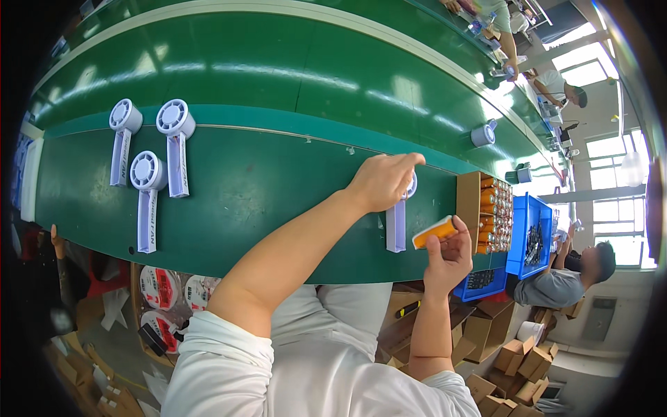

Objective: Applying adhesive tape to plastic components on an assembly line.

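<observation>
My left hand (382,183) is closed at the head of a white handheld fan, covering most of it. The fan's open, hollow handle (395,228) points toward me on the green table. Between the thumb and fingers of my right hand (449,256) is an orange battery (435,233) with a white strip along it, held tilted just right of that handle. Three more white fans, a front one (147,201), a back left one (121,149) and a back middle one (176,146), lie at the left with their handles toward me.
A cardboard box (468,208) of orange batteries stands right of my hands. Beside it are a blue bin (517,240) of dark parts and a lower blue bin (495,289). Another fan (482,135) lies on the green conveyor belt (264,62). Co-workers sit at the right and far side.
</observation>
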### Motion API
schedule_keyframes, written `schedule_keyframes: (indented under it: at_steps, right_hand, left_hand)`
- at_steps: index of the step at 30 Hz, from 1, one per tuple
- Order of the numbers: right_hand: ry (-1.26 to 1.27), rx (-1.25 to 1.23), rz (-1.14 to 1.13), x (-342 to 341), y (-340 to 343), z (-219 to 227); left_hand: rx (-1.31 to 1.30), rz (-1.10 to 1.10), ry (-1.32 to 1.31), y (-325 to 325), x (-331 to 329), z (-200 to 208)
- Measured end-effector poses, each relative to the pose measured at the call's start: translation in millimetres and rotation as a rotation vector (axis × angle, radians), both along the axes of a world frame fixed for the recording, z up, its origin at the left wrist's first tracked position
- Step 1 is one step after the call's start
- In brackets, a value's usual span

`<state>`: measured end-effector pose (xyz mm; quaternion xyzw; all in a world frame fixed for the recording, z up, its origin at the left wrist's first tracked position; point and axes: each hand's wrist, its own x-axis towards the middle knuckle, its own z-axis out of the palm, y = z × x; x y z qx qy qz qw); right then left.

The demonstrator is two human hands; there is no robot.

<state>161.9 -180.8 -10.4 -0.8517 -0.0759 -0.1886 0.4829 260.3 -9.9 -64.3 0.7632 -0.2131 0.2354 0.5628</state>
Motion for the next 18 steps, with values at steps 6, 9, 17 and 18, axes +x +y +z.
schedule_keyframes:
  at_steps: [6,9,17,18]
  right_hand:
    - [0.203,-0.182,0.119,9,0,-9]
    - [0.183,-0.277,0.151,10,1,-7]
    - [0.021,-0.677,0.149,13,19,3]
    - [0.048,-0.727,0.158,13,20,7]
  left_hand:
    - [0.0,-0.01,0.005,0,0,-2]
    - [-0.006,-0.003,0.01,-3,-1,-3]
    - [0.023,0.015,0.007,1,1,-2]
    - [0.031,0.017,0.019,1,1,-1]
